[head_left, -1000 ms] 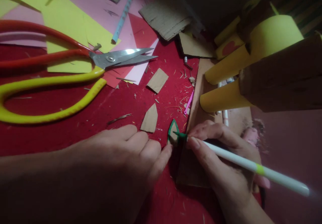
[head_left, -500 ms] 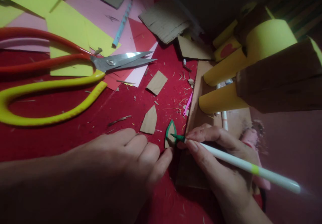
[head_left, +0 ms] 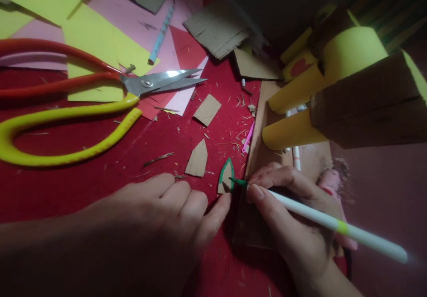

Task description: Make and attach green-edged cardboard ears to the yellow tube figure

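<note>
In my right hand [head_left: 293, 217] is a white-barrelled green felt-tip pen [head_left: 320, 214], pinched near its tip. Its green tip is at the right edge of a small pointed cardboard piece [head_left: 227, 174] with a green line along its sides. My left hand [head_left: 180, 212] lies palm down with its fingers curled. One of its fingertips presses at the lower edge of that piece; the undersides of the fingers are hidden. Just left of it lies a plain pointed cardboard piece [head_left: 196, 160], and above that a rectangular cardboard piece [head_left: 207, 110].
Large scissors [head_left: 147, 83] with red and yellow handles lie at left, blades apart. Behind are yellow paper [head_left: 90, 43], pink paper [head_left: 133, 17] and a blue pencil [head_left: 162, 32]. At right, a cardboard model with yellow tubes [head_left: 293, 130] stands over a wooden box edge [head_left: 256, 128].
The pen tip has shifted slightly right, from the middle of the green-edged piece to its right edge. My left fingertip has stayed at the lower edge.
</note>
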Tool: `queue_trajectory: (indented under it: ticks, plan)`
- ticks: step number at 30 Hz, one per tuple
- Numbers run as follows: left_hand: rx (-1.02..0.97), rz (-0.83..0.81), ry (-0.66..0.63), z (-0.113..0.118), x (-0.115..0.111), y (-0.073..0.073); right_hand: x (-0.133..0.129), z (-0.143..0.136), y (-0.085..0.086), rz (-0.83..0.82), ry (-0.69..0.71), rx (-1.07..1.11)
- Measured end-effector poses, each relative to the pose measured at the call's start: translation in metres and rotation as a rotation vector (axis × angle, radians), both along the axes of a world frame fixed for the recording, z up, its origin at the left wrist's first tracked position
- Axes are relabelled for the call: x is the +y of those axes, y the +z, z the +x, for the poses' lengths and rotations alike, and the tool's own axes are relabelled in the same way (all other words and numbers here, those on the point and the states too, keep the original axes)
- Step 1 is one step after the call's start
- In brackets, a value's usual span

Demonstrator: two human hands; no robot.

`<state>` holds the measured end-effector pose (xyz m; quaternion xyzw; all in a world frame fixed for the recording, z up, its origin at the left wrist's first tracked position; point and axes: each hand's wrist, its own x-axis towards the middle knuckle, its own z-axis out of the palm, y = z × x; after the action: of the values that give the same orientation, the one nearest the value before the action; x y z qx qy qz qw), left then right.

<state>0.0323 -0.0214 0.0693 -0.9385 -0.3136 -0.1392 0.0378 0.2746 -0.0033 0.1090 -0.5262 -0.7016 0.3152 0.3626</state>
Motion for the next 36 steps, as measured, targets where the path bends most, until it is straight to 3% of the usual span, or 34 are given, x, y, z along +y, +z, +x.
queue_trajectory:
  ticks: [22,36]
  plan:
    - [0.0,-0.02,0.116,0.008,-0.011,-0.002,0.004,-0.01,0.003,-0.025,0.052,-0.025]
    - [0.034,-0.009,0.106,0.008,-0.011,-0.001,0.007,-0.011,0.005,-0.053,0.049,-0.036]
